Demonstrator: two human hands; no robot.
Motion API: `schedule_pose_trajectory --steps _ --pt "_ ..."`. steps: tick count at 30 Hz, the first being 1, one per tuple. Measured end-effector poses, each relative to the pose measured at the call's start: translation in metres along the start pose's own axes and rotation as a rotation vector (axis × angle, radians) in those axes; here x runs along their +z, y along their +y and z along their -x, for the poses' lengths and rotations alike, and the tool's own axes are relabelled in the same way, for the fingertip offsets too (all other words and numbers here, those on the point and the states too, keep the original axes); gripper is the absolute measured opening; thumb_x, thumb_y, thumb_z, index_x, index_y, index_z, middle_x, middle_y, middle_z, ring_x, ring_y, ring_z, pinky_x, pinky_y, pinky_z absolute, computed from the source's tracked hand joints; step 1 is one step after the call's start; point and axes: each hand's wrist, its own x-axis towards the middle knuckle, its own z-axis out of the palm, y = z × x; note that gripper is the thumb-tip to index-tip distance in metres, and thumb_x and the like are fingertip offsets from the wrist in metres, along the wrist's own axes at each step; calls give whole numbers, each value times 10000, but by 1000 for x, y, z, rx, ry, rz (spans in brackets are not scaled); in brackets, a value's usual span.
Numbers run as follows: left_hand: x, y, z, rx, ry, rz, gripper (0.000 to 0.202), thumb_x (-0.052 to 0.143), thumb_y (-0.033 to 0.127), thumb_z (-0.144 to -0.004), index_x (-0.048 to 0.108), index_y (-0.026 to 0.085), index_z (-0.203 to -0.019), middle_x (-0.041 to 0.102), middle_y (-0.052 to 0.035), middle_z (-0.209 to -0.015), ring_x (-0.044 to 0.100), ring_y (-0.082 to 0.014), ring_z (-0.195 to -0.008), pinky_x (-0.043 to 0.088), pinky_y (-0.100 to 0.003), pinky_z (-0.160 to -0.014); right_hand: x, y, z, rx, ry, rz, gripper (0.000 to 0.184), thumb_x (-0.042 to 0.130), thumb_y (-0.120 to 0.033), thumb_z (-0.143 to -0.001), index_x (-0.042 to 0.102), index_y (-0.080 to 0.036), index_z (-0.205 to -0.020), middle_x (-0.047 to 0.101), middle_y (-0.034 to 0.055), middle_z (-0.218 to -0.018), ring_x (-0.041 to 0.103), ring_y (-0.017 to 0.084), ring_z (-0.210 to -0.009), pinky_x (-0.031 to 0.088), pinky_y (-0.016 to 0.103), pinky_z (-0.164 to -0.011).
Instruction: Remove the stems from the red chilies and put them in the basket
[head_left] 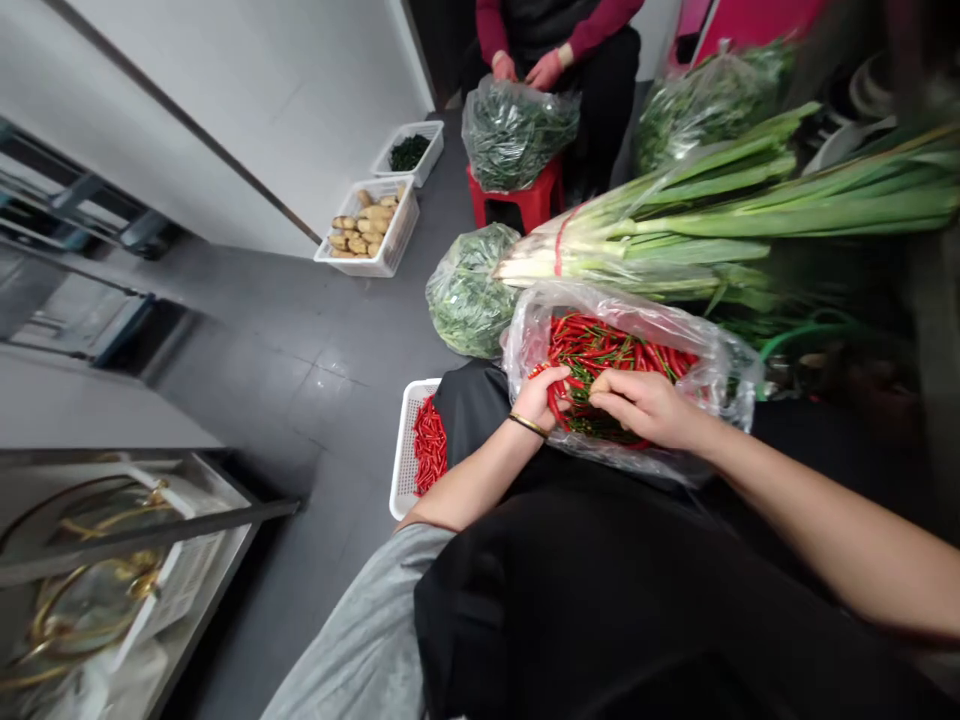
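Observation:
A clear plastic bag (720, 365) of red chili peppers with green stems (600, 340) lies open across my lap. Over its near left side my left hand (541, 400), with a dark band at the wrist, is closed around a few red chili peppers (556, 392). Close beside it, my right hand (637, 402) has thumb and fingers pinched together by the green stems; what sits in the pinch is too small to make out. To the left of my knee, a white perforated basket (403, 470) on the floor holds red chilies without visible stems (430, 445).
Leeks (637, 235) tied with a red band lie beyond the bag, beside bagged greens (472, 290). Farther off, a co-worker (559, 60) handles bagged greens on a red stool (517, 205). White baskets (386, 260) line the wall. A metal shelf (225, 500) stands at left.

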Motion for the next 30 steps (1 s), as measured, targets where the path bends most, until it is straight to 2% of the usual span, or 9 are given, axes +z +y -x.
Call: schedule_pose_trajectory --steps 3,8,11,13,16,20,22,26,30 --pt "-6 -6 -9 -100 -33 0 150 658 225 -599 541 134 -624 522 21 -478 410 -53 -390 219 -176 -365 -6 -9 -37 -62 24 128 282 419 -351 -936 568 -202 -748 636 28 -710 560 135 -625 399 248 -629" --pt "-12 -14 -13 -127 -121 -155 129 628 209 -597 604 111 -677 668 -38 -651 435 -44 -438 214 -173 -365 13 -18 -171 11 -130 558 265 472 -337 -908 663 -157 -870 690 111 -908 608 217 -829 400 294 -705" --pt "-18 -9 -12 -125 -173 -184 151 638 209 -567 586 112 -671 697 -59 -727 477 -50 -478 219 -165 -367 16 -18 -217 62 -185 682 275 481 -307 -895 681 -130 -960 694 149 -967 615 248 -870 397 309 -701" --pt "-24 -6 -11 -124 -231 -191 175 652 215 -546 573 120 -671 692 -49 -711 493 -56 -481 216 -165 -363 8 -10 -206 66 -103 636 279 474 -312 -894 685 -132 -928 699 135 -930 616 239 -842 395 306 -696" --pt "-30 -5 -11 -133 -327 -188 213 673 237 -525 552 135 -667 648 -13 -613 471 -60 -426 196 -174 -349 -13 16 -137 89 1 440 282 489 -356 -885 670 -155 -806 686 61 -767 596 177 -694 388 276 -659" --pt "-24 -8 -14 -169 -330 -214 296 744 302 -544 531 141 -672 569 23 -510 435 -55 -368 222 -185 -358 -33 62 -23 273 -230 199 271 535 -436 -850 664 -197 -835 688 2 -723 597 139 -612 410 244 -621" --pt "-16 -9 -14 -160 -299 -222 337 776 301 -532 527 146 -698 556 32 -497 449 -60 -377 250 -184 -374 -32 81 9 403 -204 296 237 524 -386 -858 666 -196 -860 709 29 -801 635 166 -704 436 257 -678" --pt "-4 -8 -11 -157 -266 -205 354 765 263 -506 492 168 -711 547 46 -481 443 -66 -371 264 -183 -372 -23 102 0 581 63 592 330 445 -358 -903 655 -171 -1076 679 129 -1109 632 251 -995 448 334 -840" --pt "-3 -4 -4 -193 -197 -221 368 752 260 -502 481 173 -734 593 17 -531 515 -97 -420 272 -179 -366 -14 103 -52 847 -3 658 478 461 -463 -892 681 -76 -1067 682 225 -1052 647 307 -973 473 369 -803"
